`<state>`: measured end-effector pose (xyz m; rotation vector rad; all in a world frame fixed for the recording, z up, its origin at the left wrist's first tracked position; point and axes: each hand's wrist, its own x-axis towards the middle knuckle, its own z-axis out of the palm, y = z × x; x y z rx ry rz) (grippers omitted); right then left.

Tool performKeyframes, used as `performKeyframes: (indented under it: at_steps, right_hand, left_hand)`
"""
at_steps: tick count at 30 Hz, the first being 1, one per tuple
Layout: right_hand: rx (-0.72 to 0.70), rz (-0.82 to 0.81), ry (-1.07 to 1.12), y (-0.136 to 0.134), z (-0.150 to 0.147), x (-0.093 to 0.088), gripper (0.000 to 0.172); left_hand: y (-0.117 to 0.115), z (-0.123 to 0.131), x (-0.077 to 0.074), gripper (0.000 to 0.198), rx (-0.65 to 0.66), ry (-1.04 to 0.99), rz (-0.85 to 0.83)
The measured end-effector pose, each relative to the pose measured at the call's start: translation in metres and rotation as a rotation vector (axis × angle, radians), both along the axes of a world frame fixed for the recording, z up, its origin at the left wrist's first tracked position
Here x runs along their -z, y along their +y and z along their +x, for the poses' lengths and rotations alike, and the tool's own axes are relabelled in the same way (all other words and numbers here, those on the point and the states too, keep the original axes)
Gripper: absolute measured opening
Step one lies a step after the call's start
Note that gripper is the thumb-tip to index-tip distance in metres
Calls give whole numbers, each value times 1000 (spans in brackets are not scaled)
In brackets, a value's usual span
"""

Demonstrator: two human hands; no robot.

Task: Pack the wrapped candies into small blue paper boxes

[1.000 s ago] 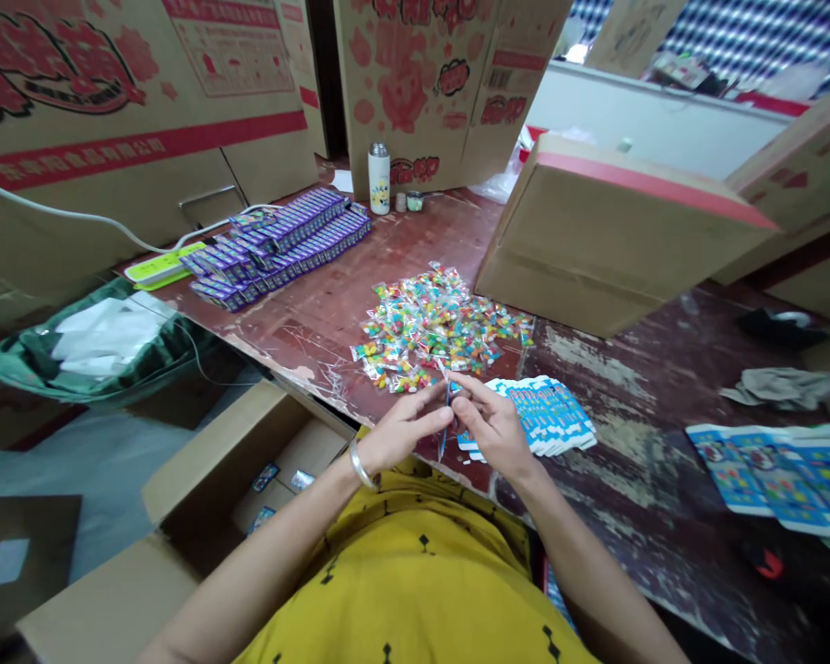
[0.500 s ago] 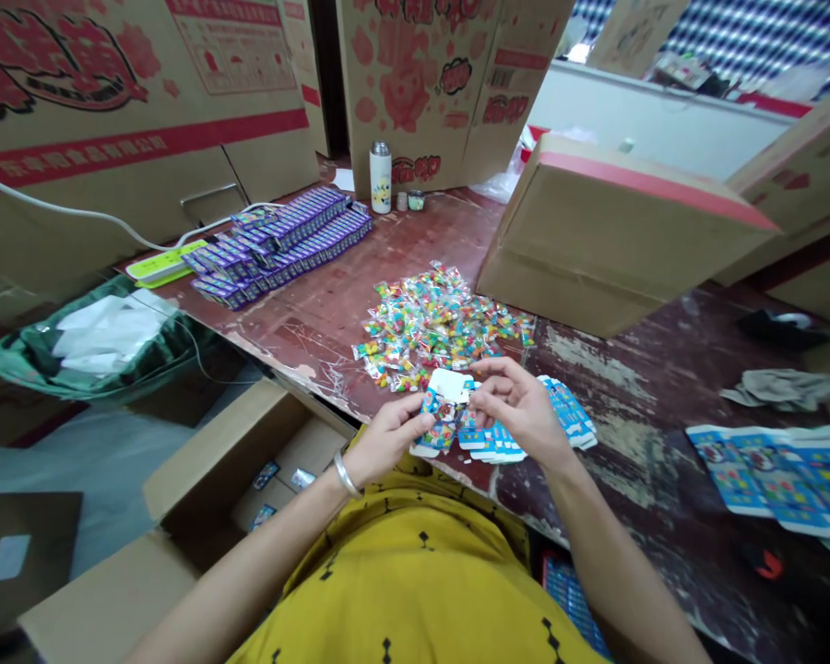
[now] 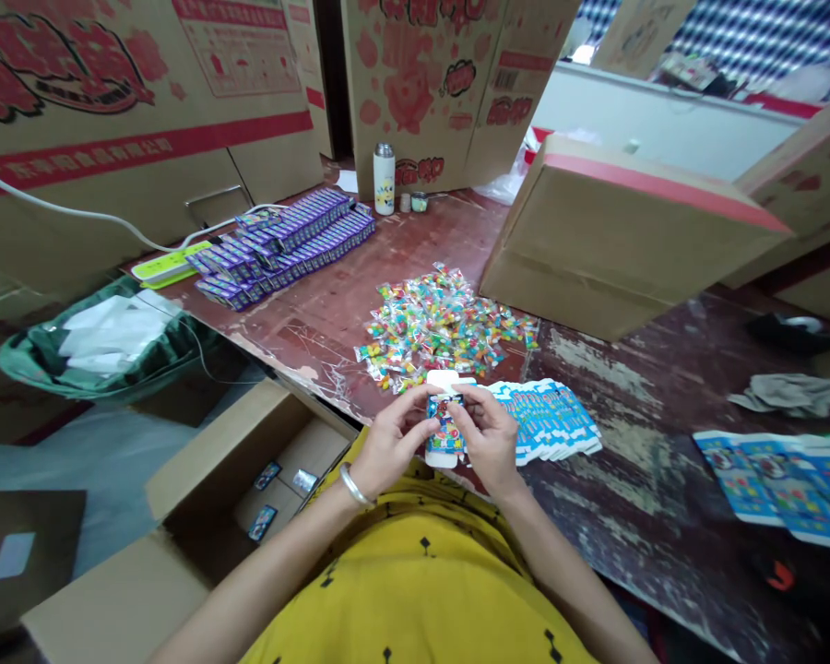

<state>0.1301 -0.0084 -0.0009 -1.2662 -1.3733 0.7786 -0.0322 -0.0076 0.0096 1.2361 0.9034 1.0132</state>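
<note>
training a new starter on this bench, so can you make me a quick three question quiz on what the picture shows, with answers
1. True or false: the left hand and the right hand are both on the blue carton.
2. What is heaped on the table just beyond the hands?
a) purple boxes
b) clear packets of colourful pieces
c) a grey cloth
3. Fill in: the silver bangle is on the person's ____ wrist.

Key: 1. True. 2. b. 3. Left.
</note>
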Motion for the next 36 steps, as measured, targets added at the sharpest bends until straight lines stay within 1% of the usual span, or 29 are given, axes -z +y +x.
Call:
performKeyframes:
  at_steps: [2, 4, 6, 8, 9, 11, 14, 16, 19, 22, 25, 27, 30, 32, 36]
  right_hand:
    - [-26, 27, -78, 3, 5, 0, 10]
    - [-71, 44, -90, 5, 7, -2, 11]
    - [-116, 25, 9, 8, 6, -6, 10]
    - [-147, -27, 171, 12, 4, -10, 8]
    - [-157, -50, 235, 14, 3, -12, 12]
    - [-200, -74, 292, 18, 2, -14, 18]
    - [-293, -107, 278, 24, 3, -19, 18]
    - [-323, -185, 252, 27, 6, -23, 20]
    - [-307, -303, 170, 32, 11, -29, 21]
    - [-291, -342, 133, 37, 13, -34, 23]
    - [-291, -295, 79, 37, 12, -35, 22]
    - [-282, -196, 10, 34, 11, -34, 20]
    - [-324, -91, -62, 23, 9, -28, 16]
    - [-363, -77, -104, 15, 9, -24, 10]
    - [-402, -72, -159, 4, 11, -19, 8]
  left_hand:
    - [2, -2, 1, 38, 72, -13, -23]
    - [3, -2, 1, 36, 95, -53, -39]
    - [5, 0, 2, 36, 54, -110, -47]
    - [6, 2, 2, 38, -14, -167, -62]
    - [7, 2, 1, 40, -35, -187, -77]
    - [7, 1, 1, 43, -42, -196, -102]
    - [7, -3, -1, 40, -36, -142, -72]
    - [6, -6, -2, 38, -34, -85, -27]
    - [4, -9, -4, 40, -18, -10, 16]
    - [2, -10, -7, 49, 18, 20, 31]
    - [2, -11, -8, 54, 34, 30, 32]
    - [2, -11, -6, 50, 31, 21, 18]
    - [1, -13, -1, 43, 23, -39, -37]
    - [-1, -14, 4, 42, 26, -77, -79]
    - [-8, -17, 12, 35, 39, -49, -128]
